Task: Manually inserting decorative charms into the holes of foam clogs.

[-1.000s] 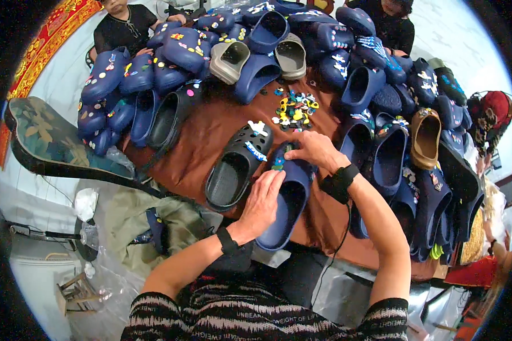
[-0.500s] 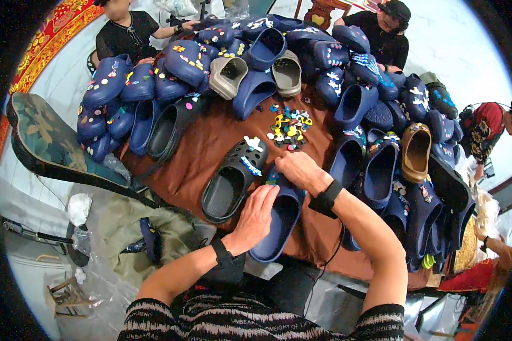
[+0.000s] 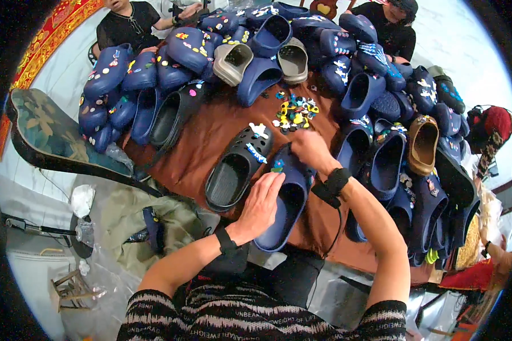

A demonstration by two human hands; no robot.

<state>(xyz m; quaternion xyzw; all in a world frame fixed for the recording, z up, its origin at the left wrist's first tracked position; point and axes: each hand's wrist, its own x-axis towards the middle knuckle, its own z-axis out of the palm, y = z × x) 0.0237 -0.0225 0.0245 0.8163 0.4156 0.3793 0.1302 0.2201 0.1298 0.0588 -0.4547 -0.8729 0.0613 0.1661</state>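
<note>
A navy clog [image 3: 284, 211] lies on the brown table [image 3: 210, 142] in front of me. My left hand [image 3: 260, 203] rests flat on its left side, steadying it. My right hand [image 3: 308, 150] is at the clog's toe, fingers pinched over the front near a small coloured charm [image 3: 277, 166]. Whether it holds a charm I cannot tell. A black clog [image 3: 237, 167] with white and blue charms lies just left of the navy one. A heap of small coloured charms [image 3: 294, 113] sits beyond my right hand.
Navy clogs [image 3: 193, 51] are piled around the table's far and right sides, with two grey clogs [image 3: 261, 59] and a tan clog [image 3: 422, 145]. Two people [image 3: 125, 23] sit across the table. A patterned chair [image 3: 51, 139] stands at the left.
The view has shifted slightly. My right hand stays at the navy clog's toe and my left hand stays on its side.
</note>
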